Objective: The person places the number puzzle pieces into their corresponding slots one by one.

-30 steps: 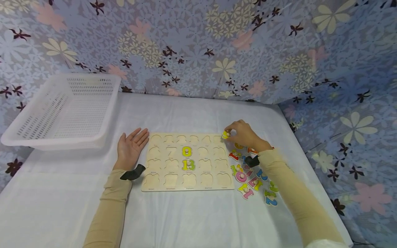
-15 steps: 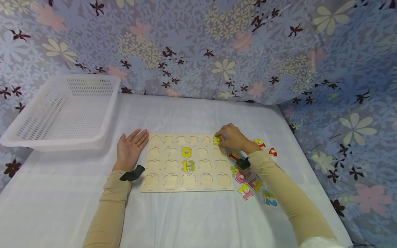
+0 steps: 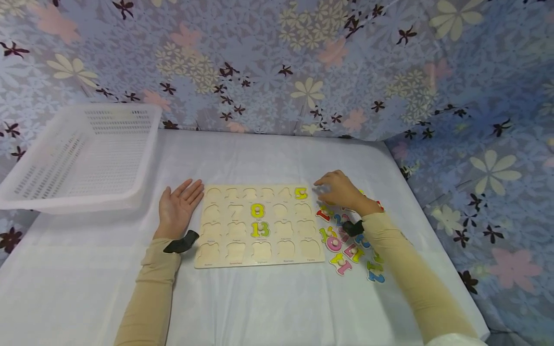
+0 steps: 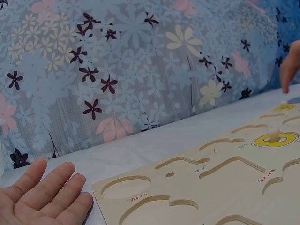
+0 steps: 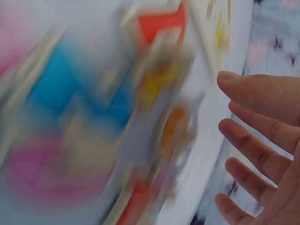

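My left hand (image 3: 176, 209) lies palm up beside the left edge of a wooden number puzzle board (image 3: 246, 230), its fingers extended and holding nothing. Just right of the board's far right corner hovers my right hand (image 3: 339, 192); the right wrist view shows its fingers (image 5: 248, 145) spread apart with nothing between them. A yellow 5 (image 3: 300, 193) sits in the top right recess of the board. Near the middle are a yellow 8 (image 3: 258, 211) and, below it, a green and yellow 13 (image 3: 260, 229), each in a recess. Loose number pieces lie under and around my right forearm, partly hidden.
Among the loose pieces right of the board are a pink 0 (image 3: 333, 243), a pink and yellow piece (image 3: 341, 263) and a green and blue 12 (image 3: 375, 272). A white plastic basket (image 3: 149, 158) stands at the back left. Flowered cloth (image 3: 259, 62) hangs behind the white-covered table.
My right hand has carried the yellow 5 leftward to the board's top right recess, let it go there, and drawn back to the right. My left hand has stayed put.
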Demonstrator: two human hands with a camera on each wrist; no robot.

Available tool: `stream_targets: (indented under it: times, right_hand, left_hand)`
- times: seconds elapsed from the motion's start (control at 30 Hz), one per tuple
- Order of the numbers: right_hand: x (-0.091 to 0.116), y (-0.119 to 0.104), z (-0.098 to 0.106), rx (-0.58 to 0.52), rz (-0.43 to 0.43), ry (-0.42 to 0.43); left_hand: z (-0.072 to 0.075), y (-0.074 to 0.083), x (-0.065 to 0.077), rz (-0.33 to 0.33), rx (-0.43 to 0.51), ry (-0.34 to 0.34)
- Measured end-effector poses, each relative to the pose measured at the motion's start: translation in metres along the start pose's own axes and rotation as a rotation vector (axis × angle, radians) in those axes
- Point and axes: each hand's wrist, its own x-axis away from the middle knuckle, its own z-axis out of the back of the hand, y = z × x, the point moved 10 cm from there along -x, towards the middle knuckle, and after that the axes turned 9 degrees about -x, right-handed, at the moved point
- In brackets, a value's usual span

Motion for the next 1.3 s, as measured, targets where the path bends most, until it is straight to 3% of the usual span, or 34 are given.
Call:
stream_targets:
  times: [0.23, 0.43, 0.57, 0.83, 1.07, 1.2, 1.3]
  right_hand:
    - [0.057, 0.063, 0.046, -0.043, -0.115, 0.062]
    - [0.093, 0.097, 0.056, 0.018, -0.135, 0.003]
    - [0.099, 0.102, 0.052, -0.003, -0.118, -0.007]
    - [0.099, 0.109, 0.05, 0.029, -0.127, 0.063]
    - [0.1, 0.112, 0.051, 0.048, -0.136, 0.053]
    - [0.102, 0.105, 0.061, 0.072, -0.145, 0.129]
    - [0.095, 0.087, 0.069, 0.066, -0.144, 0.21]
  left_hand:
    - [0.0, 0.004, 0.001, -0.007, 0.026, -0.029]
    - [0.001, 0.007, 0.002, -0.002, 0.025, -0.019]
    - [0.001, 0.009, 0.001, -0.004, 0.029, -0.033]
    - [0.005, 0.007, 0.001, -0.005, 0.048, -0.04]
    - [0.003, 0.004, 0.001, -0.007, 0.031, -0.035]
    - [0.002, 0.001, 0.0, 0.003, 0.043, -0.026]
    - [0.002, -0.001, 0.0, 0.006, 0.037, -0.021]
